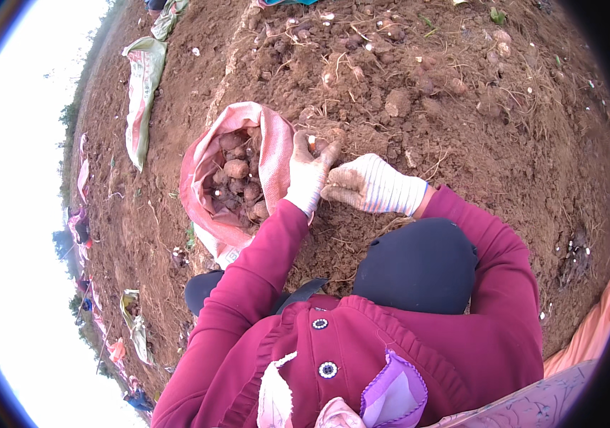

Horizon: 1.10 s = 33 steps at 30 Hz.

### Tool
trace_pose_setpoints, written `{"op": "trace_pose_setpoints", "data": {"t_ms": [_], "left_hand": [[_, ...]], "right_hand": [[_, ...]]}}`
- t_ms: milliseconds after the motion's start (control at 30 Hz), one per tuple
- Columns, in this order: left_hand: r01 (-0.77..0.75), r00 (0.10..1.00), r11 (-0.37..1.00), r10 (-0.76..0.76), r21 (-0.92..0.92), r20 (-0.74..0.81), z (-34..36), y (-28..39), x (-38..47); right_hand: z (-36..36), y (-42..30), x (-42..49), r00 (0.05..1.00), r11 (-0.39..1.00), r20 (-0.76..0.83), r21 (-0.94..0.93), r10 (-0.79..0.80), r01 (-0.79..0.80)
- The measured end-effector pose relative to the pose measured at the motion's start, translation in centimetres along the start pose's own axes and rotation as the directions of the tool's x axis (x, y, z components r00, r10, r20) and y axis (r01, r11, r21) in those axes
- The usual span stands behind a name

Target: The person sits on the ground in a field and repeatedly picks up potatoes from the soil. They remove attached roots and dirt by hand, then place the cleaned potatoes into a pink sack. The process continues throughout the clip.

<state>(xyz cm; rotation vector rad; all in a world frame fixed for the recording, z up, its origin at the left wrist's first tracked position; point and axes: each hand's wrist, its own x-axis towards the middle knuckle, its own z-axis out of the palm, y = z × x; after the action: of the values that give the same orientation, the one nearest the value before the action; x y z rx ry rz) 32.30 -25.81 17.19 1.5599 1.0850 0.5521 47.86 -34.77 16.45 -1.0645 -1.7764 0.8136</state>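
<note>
My left hand, in a soiled white work glove, has its thumb and fingers around a soil-covered tuber with a pale orange spot. Close by on the right, my right hand wears a striped glove. Its muddy fingers are bent together and point at the left hand; whether anything small sits between them is hidden. Left of my hands stands a pink woven sack with its mouth rolled back. Several brown tubers lie inside it.
Loose soil with roots and scattered tubers stretches ahead and to the right. A pale woven sack lies flat at the upper left; another sack lies at the lower left. My knee is just below my right hand. People are far left.
</note>
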Motion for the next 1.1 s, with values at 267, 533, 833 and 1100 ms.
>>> {"op": "trace_pose_setpoints", "data": {"t_ms": [267, 533, 833, 1100], "left_hand": [[0.007, 0.979, 0.966, 0.047, -0.26, 0.2, -1.1, -0.7, -1.9], [-0.153, 0.985, 0.966, 0.134, -0.21, -0.104, -0.1, -4.1, 0.6], [0.21, 0.974, 0.729, -0.213, -0.652, 0.076, -2.1, -1.2, -0.1], [0.068, 0.997, 0.68, -0.016, -0.73, 0.077, -2.1, -0.7, -2.0]], "right_hand": [[-1.4, 4.4, -2.5, 0.855, 0.509, 0.067, 0.779, 0.515, -0.368], [5.0, 3.5, -0.2, 0.837, 0.751, -0.226, 0.595, 0.499, -0.287], [-1.7, 2.0, -1.8, 0.695, 0.586, -0.04, 0.573, 0.718, -0.572], [5.0, 2.3, 0.2, 0.928, 0.808, 0.014, 0.487, 0.373, -0.332]]}}
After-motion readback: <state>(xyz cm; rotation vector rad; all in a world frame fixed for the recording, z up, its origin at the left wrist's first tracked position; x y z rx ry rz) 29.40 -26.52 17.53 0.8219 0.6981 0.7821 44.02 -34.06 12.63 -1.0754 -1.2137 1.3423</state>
